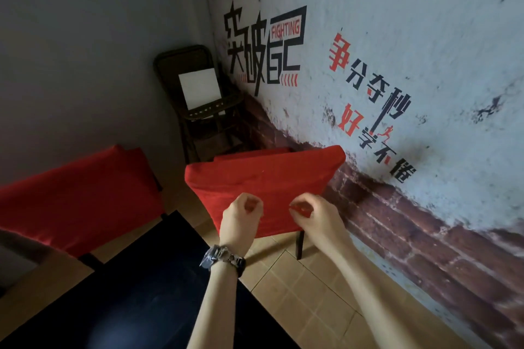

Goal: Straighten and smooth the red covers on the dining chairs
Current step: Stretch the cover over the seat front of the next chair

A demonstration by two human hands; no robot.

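Note:
A red cover [263,176] drapes the back of a dining chair in front of me, near the wall. My left hand [241,215], with a watch on its wrist, pinches the cover's lower part with curled fingers. Just to its right, my right hand [312,212] pinches the same cloth. A second chair with a red cover [79,195] stands to the left.
A dark table [147,292] fills the lower middle, between me and the chairs. A dark wicker chair [195,105] holding a white board stands in the corner. The lettered wall [397,65] with a brick-painted base runs along the right. Tan tiled floor [300,292] lies beside the table.

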